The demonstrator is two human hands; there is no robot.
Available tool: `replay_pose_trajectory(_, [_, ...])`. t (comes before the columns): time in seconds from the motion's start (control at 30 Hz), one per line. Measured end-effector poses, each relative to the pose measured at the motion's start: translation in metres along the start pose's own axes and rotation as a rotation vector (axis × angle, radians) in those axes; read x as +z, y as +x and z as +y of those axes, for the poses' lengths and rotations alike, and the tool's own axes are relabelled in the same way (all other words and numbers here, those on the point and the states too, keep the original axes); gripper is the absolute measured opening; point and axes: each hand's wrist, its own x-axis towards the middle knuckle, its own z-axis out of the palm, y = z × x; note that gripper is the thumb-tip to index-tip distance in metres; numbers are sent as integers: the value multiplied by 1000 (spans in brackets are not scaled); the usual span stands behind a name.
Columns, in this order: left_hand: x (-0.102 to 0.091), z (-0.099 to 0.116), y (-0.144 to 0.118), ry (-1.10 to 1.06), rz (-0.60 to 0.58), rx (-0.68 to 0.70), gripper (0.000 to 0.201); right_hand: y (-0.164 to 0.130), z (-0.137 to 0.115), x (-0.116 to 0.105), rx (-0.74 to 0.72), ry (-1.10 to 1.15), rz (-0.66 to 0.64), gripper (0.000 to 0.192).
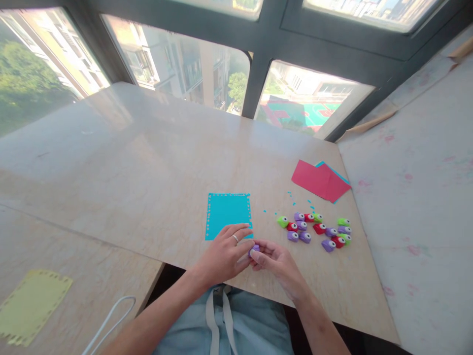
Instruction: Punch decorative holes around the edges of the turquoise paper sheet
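In the head view a blue sheet of paper (226, 212) lies near the table's front edge, small punched holes running along its edges. My left hand (229, 249) rests over its lower right corner, fingers stretched out and a ring on one of them. A small purple craft punch (254, 249) is pinched in my right hand (276, 260), just off that corner. The thumb and index finger of the left hand come close to the punch; whether they touch it I cannot tell. The paper's lower right corner is hidden beneath the left hand.
Several purple, red and green craft punches (305, 237) stand to the right. Blue paper bits (289, 193) lie scattered behind them. Red sheets (312, 178) overlap a blue one near the wall. A yellow hole-edged sheet (35, 305) and a white cable (111, 315) are at left.
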Motion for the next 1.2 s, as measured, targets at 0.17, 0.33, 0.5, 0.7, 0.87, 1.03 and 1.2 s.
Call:
replay_pose_trajectory(0.17, [6, -16, -7, 48, -25, -89, 39, 0, 0, -8, 2, 67, 84, 50])
replay_pose_trajectory(0.33, [13, -32, -9, 161, -97, -178, 45, 1, -2, -25, 37, 183, 119, 45])
replay_pose_trajectory(0.5, [11, -30, 4, 153, -136, -209, 35, 4, 1, -32, 66, 255, 155, 39])
replay_pose_trajectory(0.7, [2, -26, 22, 226, -270, -199, 21, 6, 2, -27, 63, 337, 208, 38])
replay_pose_trajectory(0.87, [1, -26, 23, 255, -297, -206, 33, 9, -4, -25, 32, 247, 204, 44])
replay_pose_trajectory(1.03, [1, -36, 19, 273, -291, -241, 52, 13, -7, -26, 4, 229, 197, 47])
replay_pose_trajectory(1.2, [3, -49, 15, 191, -231, -222, 46, 17, -9, -25, 6, 229, 193, 45])
